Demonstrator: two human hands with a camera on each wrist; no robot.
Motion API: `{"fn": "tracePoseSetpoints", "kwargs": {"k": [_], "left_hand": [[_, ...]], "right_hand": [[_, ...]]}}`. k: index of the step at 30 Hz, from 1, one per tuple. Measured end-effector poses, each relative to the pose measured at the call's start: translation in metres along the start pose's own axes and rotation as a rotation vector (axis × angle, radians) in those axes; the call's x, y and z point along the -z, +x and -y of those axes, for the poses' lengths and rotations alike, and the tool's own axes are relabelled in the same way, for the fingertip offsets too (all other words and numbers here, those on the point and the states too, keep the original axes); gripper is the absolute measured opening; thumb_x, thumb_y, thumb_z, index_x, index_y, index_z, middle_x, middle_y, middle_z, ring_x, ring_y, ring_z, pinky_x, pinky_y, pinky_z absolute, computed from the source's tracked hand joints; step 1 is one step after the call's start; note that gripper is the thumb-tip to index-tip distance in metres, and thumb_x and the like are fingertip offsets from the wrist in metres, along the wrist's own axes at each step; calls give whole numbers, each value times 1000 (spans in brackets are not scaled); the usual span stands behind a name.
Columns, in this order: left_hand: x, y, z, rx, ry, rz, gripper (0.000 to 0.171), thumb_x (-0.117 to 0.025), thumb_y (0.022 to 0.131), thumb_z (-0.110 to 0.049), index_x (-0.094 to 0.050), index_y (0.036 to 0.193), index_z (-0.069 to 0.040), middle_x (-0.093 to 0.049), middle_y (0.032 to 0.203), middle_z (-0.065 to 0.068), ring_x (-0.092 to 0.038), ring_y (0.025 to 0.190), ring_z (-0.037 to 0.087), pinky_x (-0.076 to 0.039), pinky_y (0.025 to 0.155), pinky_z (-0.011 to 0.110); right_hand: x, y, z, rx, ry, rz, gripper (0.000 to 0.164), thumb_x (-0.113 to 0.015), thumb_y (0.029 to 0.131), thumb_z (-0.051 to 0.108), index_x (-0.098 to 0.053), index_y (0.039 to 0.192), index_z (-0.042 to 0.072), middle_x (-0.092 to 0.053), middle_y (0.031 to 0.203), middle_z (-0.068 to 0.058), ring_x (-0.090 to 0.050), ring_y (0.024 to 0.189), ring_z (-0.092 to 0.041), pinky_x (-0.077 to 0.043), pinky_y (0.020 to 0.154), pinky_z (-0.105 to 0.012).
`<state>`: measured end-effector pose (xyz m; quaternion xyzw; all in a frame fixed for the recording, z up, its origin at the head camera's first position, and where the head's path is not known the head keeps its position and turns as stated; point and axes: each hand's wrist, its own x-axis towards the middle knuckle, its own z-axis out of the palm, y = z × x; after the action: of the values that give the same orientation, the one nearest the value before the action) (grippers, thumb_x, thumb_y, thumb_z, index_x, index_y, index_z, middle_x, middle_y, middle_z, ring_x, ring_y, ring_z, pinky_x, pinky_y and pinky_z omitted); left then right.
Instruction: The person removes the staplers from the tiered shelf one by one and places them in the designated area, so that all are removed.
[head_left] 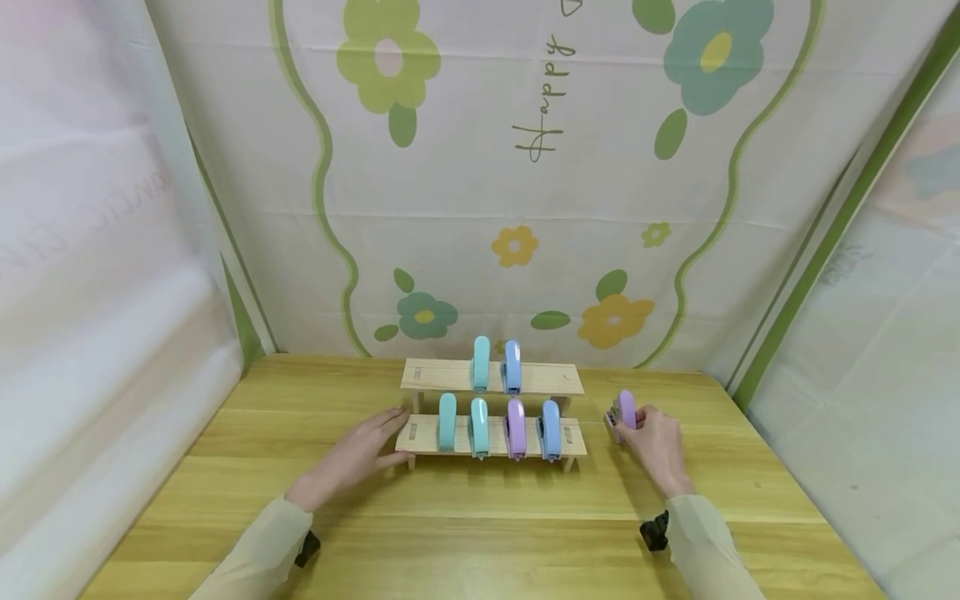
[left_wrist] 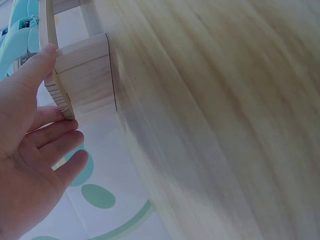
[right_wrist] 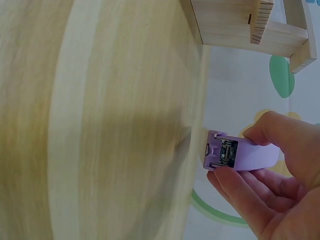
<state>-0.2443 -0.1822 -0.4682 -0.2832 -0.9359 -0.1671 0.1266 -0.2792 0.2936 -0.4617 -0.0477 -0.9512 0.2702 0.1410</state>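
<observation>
My left hand point(head_left: 360, 454) grips the left end of the lower front level of a wooden display stand point(head_left: 425, 435). In the left wrist view its thumb lies at one edge of the board point(left_wrist: 51, 82) and the index finger at the other. To the right of the stand, my right hand point(head_left: 662, 446) pinches a purple stapler point(head_left: 627, 408) between thumb and fingers. The right wrist view shows metal parts at the end of this stapler point(right_wrist: 255, 156); whether it touches the table is unclear. On the front level stand two teal staplers point(head_left: 447, 421), a purple stapler point(head_left: 516, 427) and a blue stapler point(head_left: 551, 429).
The raised back level point(head_left: 442, 375) holds a teal stapler point(head_left: 481, 364) and a blue stapler point(head_left: 512, 367). Everything stands on a wood-grain table point(head_left: 480, 533). A flower-printed cloth point(head_left: 465, 183) rises behind the table, with more cloth at both sides.
</observation>
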Motion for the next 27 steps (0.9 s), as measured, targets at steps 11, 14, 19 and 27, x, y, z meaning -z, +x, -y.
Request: {"fn": "tracePoseSetpoints", "kwargs": {"k": [11, 14, 19, 27], "left_hand": [[-2, -1, 1, 12, -16, -3, 69, -75, 87, -32, -51, 138, 8, -54, 141, 27, -55, 129, 42, -51, 106, 51], [-2, -1, 1, 15, -16, 0, 69, -75, 88, -32, -51, 139, 8, -54, 142, 26, -55, 129, 42, -51, 106, 51], [-2, 0, 2, 13, -8, 6, 68, -75, 88, -32, -51, 139, 7, -54, 142, 26, -54, 130, 42, -51, 106, 51], [-2, 0, 2, 22, -12, 13, 69, -75, 88, -32, -51, 139, 7, -53, 142, 26, -54, 130, 42, -50, 107, 52]], "right_hand": [[-4, 0, -2, -11, 10, 6, 33, -75, 85, 22, -65, 96, -8, -72, 89, -25, -66, 67, -22, -53, 50, -24], [-4, 0, -2, -17, 21, 13, 32, -75, 85, 20, -65, 96, -8, -72, 90, -26, -66, 67, -22, -53, 50, -24], [-4, 0, -4, -17, 17, 7, 30, -75, 84, 19, -65, 95, -8, -72, 88, -25, -66, 67, -22, -52, 50, -24], [-5, 0, -5, -17, 3, 16, 30, -74, 85, 19, -64, 94, -8, -71, 87, -24, -65, 66, -21, -51, 50, -25]]}}
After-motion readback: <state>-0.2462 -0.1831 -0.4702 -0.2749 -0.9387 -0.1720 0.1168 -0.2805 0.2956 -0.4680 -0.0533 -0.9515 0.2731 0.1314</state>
